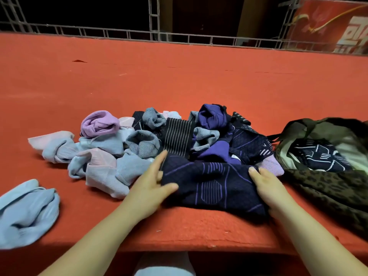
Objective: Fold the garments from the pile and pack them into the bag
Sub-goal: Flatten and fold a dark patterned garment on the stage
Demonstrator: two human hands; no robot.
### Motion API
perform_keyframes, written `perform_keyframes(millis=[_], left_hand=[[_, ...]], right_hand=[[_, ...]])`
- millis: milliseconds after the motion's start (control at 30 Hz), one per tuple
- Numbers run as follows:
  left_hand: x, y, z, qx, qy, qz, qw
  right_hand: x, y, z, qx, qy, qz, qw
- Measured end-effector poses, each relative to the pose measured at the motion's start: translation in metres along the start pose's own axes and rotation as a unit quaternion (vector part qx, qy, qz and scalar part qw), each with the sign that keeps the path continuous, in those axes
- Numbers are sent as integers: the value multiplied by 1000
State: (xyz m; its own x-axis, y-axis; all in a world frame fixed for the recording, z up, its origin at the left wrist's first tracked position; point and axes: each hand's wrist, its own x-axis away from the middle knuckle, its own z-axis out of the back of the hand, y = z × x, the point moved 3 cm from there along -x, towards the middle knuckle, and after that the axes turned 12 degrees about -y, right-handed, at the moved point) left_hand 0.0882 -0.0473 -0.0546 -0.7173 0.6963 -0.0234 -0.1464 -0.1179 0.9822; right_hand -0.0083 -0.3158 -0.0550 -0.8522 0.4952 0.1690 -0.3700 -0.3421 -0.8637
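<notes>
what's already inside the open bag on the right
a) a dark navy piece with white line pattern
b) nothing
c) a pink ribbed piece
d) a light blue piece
a: the bag stands open, and a dark navy garment with white line pattern lies inside it against the pale lining.
</notes>
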Motion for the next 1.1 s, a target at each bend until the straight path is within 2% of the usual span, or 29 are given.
perform_keyframes(millis=[100,267,333,433,500,600,633,700,800,867,967,1033,1100], left_hand=[[-6,6,10,105,88,-67,988],[-10,-5,3,5,74,-40,996],[-9,-9,1,22,89,-48,995],[-3,-8,-2,84,72,-79,991],[4,-11,-4,40,34,-67,996],[21,-20,-8,-103,-45,-1,994],[25,-22,-8,-157,-66,8,985],[30,-25,-6,-249,-87,5,965],[38,-26,-7,-329,-109,4,938],[45,-26,-9,-342,-94,-18,935],[56,-28,-3,-231,-42,-58,970],[61,-27,-2,-168,-22,-55,984],[61,-23,-5,-186,6,-40,982]], right_hand=[[3,-12,9,56,-23,26,998],[16,-10,19,138,-2,-23,990],[25,-1,21,140,-27,-37,989],[36,14,16,137,-73,-60,986],[42,18,10,88,-110,-43,989],[51,19,1,-131,-130,-19,983],[53,18,1,-180,-109,-8,978],[53,15,4,-202,-41,13,978],[53,10,9,-168,10,32,985],[59,11,10,-95,-25,5,995],[80,18,7,-14,-98,-37,994],[92,24,5,50,-86,-35,994],[99,30,3,105,-43,-29,993]])
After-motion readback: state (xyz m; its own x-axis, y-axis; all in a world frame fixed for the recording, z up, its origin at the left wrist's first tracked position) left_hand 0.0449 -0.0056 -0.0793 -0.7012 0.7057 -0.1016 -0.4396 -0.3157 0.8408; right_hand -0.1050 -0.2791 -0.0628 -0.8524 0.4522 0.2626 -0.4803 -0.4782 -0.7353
